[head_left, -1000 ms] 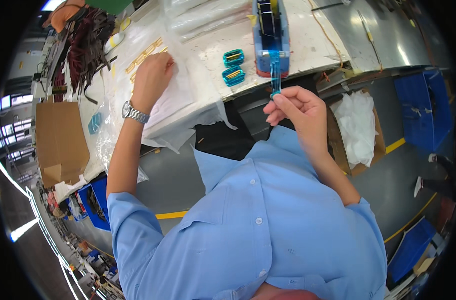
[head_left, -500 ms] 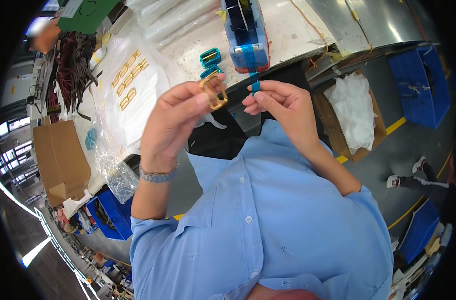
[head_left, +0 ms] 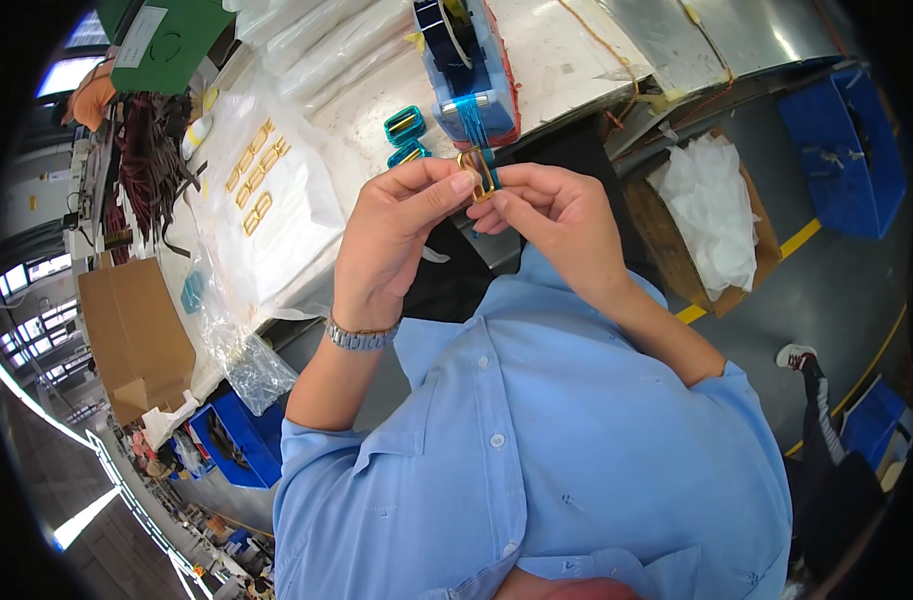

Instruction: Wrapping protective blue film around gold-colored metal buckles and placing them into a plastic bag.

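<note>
A long pale workbench (head_left: pixel 576 60) runs across the top of the view in a factory hall, grey floor with yellow lines below it.

Both hands meet in front of the chest, just under the bench edge. The left hand (head_left: pixel 391 245) and right hand (head_left: pixel 556 215) pinch one gold buckle (head_left: pixel 476 172) between them: the left thumb and forefinger close on its left side, the right fingertips close on its right side and lower end. Neither hand is nearer; the buckle sits at the meeting point of the two sets of fingertips. Its long axis runs roughly up and down, tilted a little, pointing toward the bench. A strip of blue tape (head_left: pixel 470 125) comes down from the tape dispenser (head_left: pixel 466 60) straight above and reaches the buckle's top, so the tape lies directly beyond the fingers, away from the body.

Counted: one buckle in the hands, one dispenser, two buckles already wrapped in blue (head_left: pixel 404 135) lying on the bench just left of the dispenser, and about six bare gold buckles (head_left: pixel 251 180) in a row on a white bag (head_left: pixel 286 230) farther left. A cardboard box (head_left: pixel 126 330) stands at far left, another box of white bags (head_left: pixel 711 215) on the floor at right.
</note>
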`<act>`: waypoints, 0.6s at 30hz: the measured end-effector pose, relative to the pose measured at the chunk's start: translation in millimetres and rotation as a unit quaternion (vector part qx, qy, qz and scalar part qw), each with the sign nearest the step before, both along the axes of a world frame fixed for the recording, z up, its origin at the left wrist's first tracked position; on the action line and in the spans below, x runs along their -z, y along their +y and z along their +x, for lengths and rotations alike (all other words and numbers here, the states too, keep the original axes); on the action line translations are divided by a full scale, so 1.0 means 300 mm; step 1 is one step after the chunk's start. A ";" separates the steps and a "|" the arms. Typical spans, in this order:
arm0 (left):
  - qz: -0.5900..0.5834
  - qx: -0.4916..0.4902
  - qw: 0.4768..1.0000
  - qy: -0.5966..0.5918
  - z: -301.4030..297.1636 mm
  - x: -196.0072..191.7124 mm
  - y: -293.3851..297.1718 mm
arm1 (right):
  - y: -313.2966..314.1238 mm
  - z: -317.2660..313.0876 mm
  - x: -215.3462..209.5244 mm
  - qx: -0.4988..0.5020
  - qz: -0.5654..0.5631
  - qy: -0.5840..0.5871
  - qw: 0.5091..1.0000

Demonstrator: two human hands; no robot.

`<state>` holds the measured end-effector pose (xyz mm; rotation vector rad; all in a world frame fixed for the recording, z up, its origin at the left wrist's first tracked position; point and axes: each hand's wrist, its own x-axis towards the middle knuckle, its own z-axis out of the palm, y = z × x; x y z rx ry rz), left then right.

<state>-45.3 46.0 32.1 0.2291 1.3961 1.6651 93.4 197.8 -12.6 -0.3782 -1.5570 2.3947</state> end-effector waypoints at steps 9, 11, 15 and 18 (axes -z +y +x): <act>-0.025 -0.003 1.000 -0.015 -0.002 0.013 0.026 | -0.007 0.001 -0.008 0.019 -0.043 0.022 0.999; -0.030 -0.005 0.999 -0.016 -0.004 0.017 0.028 | 0.006 -0.003 -0.022 0.004 -0.023 0.008 1.000; -0.037 -0.009 0.999 -0.022 -0.004 0.020 0.038 | 0.005 -0.020 -0.004 0.018 -0.031 -0.008 0.999; -0.034 -0.003 0.999 -0.018 -0.006 0.028 0.043 | 0.004 -0.023 0.000 0.029 -0.024 -0.007 0.999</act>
